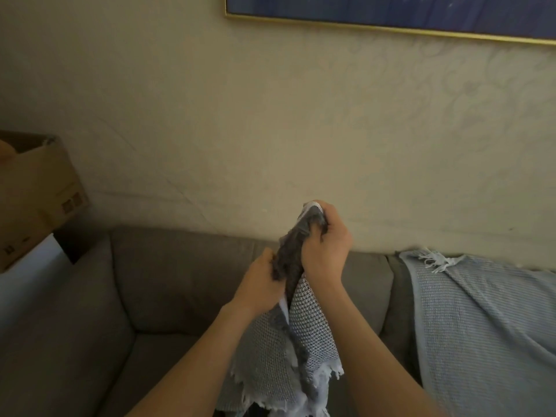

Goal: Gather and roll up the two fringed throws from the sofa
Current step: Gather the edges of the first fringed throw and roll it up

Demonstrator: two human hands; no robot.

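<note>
- Held the grey waffle throw [304, 320] up in front of the sofa [168, 266], toward 6 o'clock in the view, with its white fringe dangling near the bottom edge.
- Clenched the right hand [326, 239] round the bunched top of that throw, fingers curled deep into the cloth.
- Gripped the same bunch with the left hand [261, 278], at 7 o'clock from the right hand and just beside it, fingers likewise curled round the fabric.
- Judged this as gathering rather than rolling: only a crumpled rope of cloth between the fists, no tidy roll formed, lower part hanging loose.
- Could not tell whether the throw hung wholly free, since its lower end ran out of view.
- Left the pale blue throw [481, 311] untouched at 4 o'clock, draped over the sofa back and seat, fringe at its top edge, well apart from both hands.
- Reckoned the task early on: one throw picked up and partly bunched, neither rolled, the second not yet collected.
- Noted a cardboard box [36, 200] at 9 o'clock beyond the sofa arm.
</note>
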